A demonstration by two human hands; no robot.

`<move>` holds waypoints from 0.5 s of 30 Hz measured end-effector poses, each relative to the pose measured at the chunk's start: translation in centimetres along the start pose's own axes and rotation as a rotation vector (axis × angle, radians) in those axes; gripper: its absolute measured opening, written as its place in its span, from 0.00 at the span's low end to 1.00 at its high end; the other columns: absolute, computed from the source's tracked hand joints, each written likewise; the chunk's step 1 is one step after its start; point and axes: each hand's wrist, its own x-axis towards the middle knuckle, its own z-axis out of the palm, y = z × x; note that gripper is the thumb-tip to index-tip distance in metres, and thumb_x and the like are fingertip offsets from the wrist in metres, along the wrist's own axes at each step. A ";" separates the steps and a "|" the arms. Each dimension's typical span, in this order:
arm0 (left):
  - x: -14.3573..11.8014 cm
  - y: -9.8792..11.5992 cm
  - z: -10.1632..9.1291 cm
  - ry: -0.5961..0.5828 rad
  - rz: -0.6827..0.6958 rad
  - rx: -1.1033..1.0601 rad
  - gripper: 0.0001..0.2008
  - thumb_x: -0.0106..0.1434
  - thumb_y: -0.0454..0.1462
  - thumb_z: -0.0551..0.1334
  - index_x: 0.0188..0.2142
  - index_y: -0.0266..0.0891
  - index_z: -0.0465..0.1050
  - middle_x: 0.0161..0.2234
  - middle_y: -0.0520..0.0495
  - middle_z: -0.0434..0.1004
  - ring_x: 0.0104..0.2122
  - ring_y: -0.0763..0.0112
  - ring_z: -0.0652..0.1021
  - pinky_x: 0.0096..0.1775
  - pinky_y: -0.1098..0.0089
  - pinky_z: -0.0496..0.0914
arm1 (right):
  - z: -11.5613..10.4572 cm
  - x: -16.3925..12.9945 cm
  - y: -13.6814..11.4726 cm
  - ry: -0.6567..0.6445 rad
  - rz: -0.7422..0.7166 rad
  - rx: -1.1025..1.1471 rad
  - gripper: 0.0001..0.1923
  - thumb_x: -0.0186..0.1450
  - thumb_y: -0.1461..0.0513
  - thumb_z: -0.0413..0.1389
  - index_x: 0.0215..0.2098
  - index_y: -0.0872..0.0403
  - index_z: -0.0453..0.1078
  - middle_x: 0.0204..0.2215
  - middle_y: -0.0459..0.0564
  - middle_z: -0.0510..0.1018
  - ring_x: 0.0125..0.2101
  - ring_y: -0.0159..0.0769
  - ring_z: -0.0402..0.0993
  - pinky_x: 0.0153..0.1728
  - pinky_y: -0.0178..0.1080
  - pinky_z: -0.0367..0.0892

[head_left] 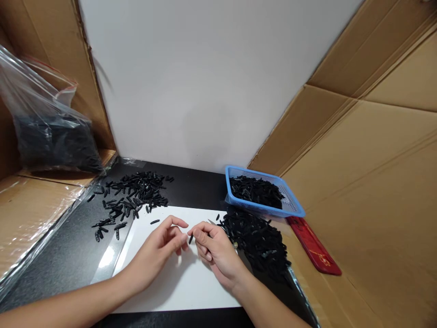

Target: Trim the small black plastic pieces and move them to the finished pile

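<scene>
The right hand [216, 250] pinches a small black piece [190, 238] between thumb and fingertips, its fingers closed on it, with what looks like a thin metal blade [212, 222] poking out above the knuckles; whether that tool is gripped in the same hand is hard to tell. The left hand [160, 248] sits just beside it, fingers loosely curled and apart, its fingertips near the piece but not clearly touching it. Both hands hover over the white sheet [177, 282] at the near middle of the dark surface [68, 259].

The step in hand appears to be working on a single piece held up between the two hands, probably trimming or checking it. The next move likely calls for fine fingertip control: keeping the piece steady against the blade and keeping the left fingertips clear of its edge.

A heap of similar black pieces [259, 241] lies toward the right edge of the surface, touching the sheet's right side, and a blue basket [290, 205] holding more stands just behind it. A looser scatter of pieces [131, 196] spreads across the far left part. One stray piece [154, 222] lies alone on the sheet's far edge. A clear bag [48, 132] with dark contents rests on the cardboard off the left edge, and a red strip [314, 246] lies off the right edge.
</scene>
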 end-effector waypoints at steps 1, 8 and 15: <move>0.4 0.2 -0.7 0.012 0.043 0.151 0.08 0.66 0.41 0.53 0.39 0.42 0.66 0.28 0.52 0.72 0.29 0.69 0.71 0.33 0.69 0.64 | 0.0 0.0 -0.1 0.003 0.004 0.020 0.16 0.53 0.53 0.67 0.29 0.57 0.74 0.11 0.35 0.59 0.12 0.20 0.45 0.14 0.30 0.36; 3.0 0.1 -5.7 -0.014 0.121 1.144 0.08 0.60 0.30 0.51 0.34 0.38 0.68 0.35 0.46 0.67 0.30 0.65 0.71 0.32 0.66 0.64 | -0.1 -0.1 -0.3 -0.019 -0.015 0.082 0.15 0.53 0.54 0.68 0.30 0.57 0.76 0.11 0.36 0.61 0.12 0.19 0.45 0.15 0.31 0.36; 2.9 -0.3 -5.9 -0.071 0.010 1.207 0.11 0.60 0.26 0.47 0.30 0.37 0.65 0.32 0.45 0.67 0.28 0.66 0.71 0.31 0.67 0.62 | -0.2 0.0 -0.3 -0.032 -0.026 0.101 0.14 0.53 0.55 0.68 0.30 0.58 0.76 0.11 0.36 0.61 0.12 0.19 0.45 0.16 0.31 0.37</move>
